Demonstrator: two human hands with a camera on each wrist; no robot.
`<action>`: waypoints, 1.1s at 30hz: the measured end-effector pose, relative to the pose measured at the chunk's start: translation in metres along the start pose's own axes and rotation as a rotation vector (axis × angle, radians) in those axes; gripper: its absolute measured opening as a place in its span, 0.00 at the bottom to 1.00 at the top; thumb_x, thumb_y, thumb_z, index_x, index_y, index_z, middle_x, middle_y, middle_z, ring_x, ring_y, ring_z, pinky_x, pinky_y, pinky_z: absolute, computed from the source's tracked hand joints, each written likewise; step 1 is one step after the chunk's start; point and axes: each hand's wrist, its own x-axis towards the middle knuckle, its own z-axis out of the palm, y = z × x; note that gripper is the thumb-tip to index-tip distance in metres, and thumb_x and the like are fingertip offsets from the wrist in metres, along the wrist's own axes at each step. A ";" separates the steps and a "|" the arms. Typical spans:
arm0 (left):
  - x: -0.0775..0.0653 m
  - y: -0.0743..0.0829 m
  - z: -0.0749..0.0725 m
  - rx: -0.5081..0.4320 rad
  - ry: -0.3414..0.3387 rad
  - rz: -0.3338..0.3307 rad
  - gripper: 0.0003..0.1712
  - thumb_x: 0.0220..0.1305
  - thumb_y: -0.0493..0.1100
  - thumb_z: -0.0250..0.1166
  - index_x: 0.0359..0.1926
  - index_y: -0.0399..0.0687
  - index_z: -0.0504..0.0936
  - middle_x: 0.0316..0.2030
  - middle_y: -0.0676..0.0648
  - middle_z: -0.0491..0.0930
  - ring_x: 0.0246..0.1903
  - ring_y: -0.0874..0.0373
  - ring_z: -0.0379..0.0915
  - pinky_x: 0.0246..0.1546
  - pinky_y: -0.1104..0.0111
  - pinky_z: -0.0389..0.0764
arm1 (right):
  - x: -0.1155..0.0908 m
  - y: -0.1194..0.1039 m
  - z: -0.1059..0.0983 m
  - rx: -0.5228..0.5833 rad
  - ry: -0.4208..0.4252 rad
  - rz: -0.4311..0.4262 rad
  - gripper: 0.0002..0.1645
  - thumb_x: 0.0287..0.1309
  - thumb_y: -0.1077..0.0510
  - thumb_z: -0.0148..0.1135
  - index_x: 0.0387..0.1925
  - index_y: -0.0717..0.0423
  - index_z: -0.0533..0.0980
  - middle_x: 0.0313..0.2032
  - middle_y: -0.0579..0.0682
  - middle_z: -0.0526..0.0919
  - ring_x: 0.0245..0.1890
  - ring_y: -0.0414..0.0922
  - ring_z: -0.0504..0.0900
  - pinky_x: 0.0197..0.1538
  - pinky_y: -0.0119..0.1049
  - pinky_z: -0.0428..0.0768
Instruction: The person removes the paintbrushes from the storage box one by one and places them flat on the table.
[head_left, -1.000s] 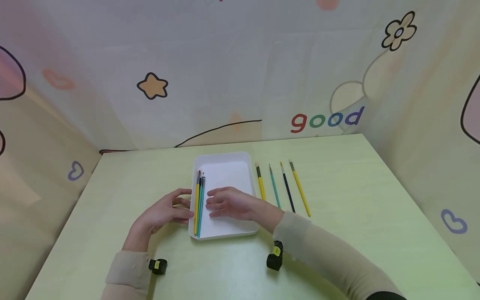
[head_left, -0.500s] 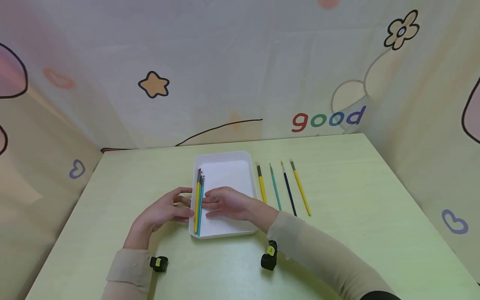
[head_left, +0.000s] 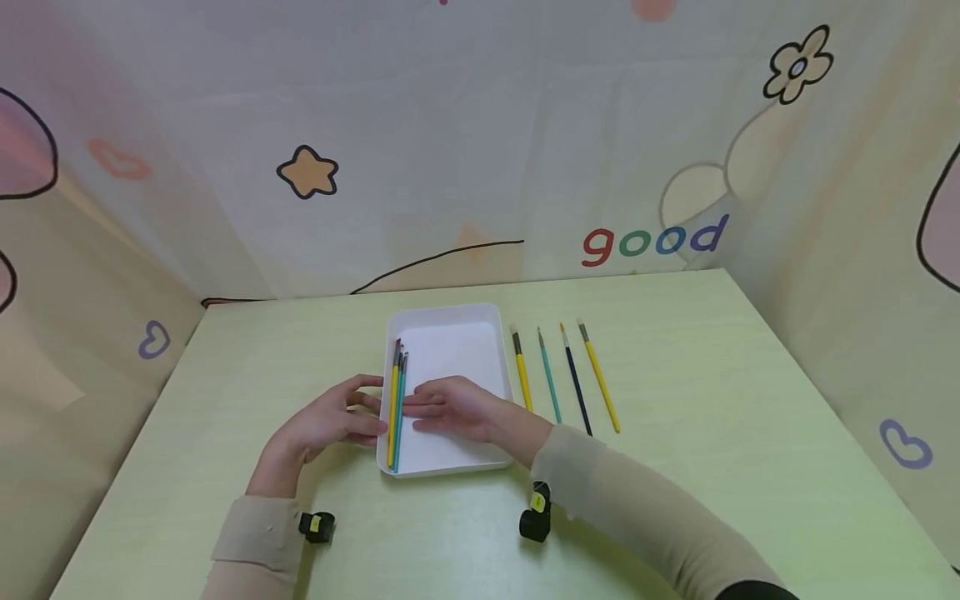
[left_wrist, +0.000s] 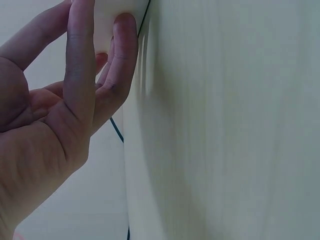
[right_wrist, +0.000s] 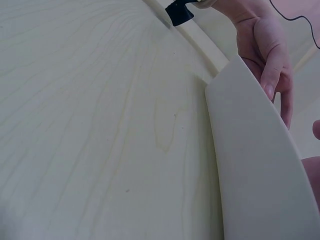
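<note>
A shallow white tray (head_left: pixel 457 342) lies on the table in the head view. Along its left wall is a small bundle of paintbrushes (head_left: pixel 393 417), yellow and teal handles showing. My left hand (head_left: pixel 337 421) is at the tray's left side, fingertips touching the outer wall; the left wrist view shows this hand (left_wrist: pixel 75 85) against the white wall. Over the tray floor, my right hand (head_left: pixel 457 408) reaches in from the right with extended fingers, fingertips right at the teal brush handles. In the right wrist view the tray wall (right_wrist: pixel 255 150) hides most of the right hand.
To the right of the tray, several more paintbrushes lie roughly parallel: a thick yellow one (head_left: pixel 521 367), a teal one (head_left: pixel 550 375), a dark one (head_left: pixel 575 375) and a slim yellow one (head_left: pixel 598 375). A patterned curtain (head_left: pixel 450 150) stands behind the table (head_left: pixel 712 400).
My right hand has shifted slightly left, its fingers now straighter and up against the brushes. The brushes in the tray sit a little closer together. My left hand stays put.
</note>
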 end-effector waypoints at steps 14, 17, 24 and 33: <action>0.000 0.001 -0.001 0.006 -0.001 -0.003 0.45 0.64 0.34 0.72 0.76 0.39 0.57 0.59 0.31 0.69 0.44 0.45 0.81 0.47 0.57 0.87 | 0.012 -0.002 0.005 -0.195 -0.008 0.013 0.25 0.73 0.65 0.54 0.66 0.75 0.68 0.56 0.67 0.80 0.58 0.55 0.81 0.63 0.44 0.78; 0.000 0.001 -0.001 0.008 -0.002 -0.010 0.45 0.64 0.34 0.72 0.76 0.40 0.57 0.59 0.31 0.69 0.45 0.45 0.81 0.47 0.57 0.87 | 0.012 -0.001 0.006 -0.303 -0.008 0.010 0.25 0.72 0.64 0.57 0.65 0.74 0.69 0.50 0.62 0.83 0.51 0.51 0.83 0.59 0.43 0.82; 0.001 -0.001 -0.001 -0.006 -0.019 0.013 0.45 0.63 0.33 0.71 0.76 0.38 0.58 0.57 0.31 0.69 0.44 0.45 0.81 0.47 0.57 0.87 | 0.012 0.005 0.011 -0.458 0.016 -0.048 0.19 0.67 0.66 0.63 0.57 0.72 0.76 0.43 0.56 0.84 0.42 0.46 0.83 0.50 0.41 0.86; -0.001 -0.002 0.000 -0.028 -0.033 0.032 0.45 0.62 0.32 0.70 0.75 0.35 0.57 0.56 0.30 0.70 0.45 0.46 0.81 0.48 0.56 0.86 | 0.016 0.015 0.017 -0.474 0.062 -0.146 0.18 0.62 0.70 0.64 0.53 0.74 0.76 0.37 0.54 0.84 0.37 0.45 0.84 0.44 0.39 0.88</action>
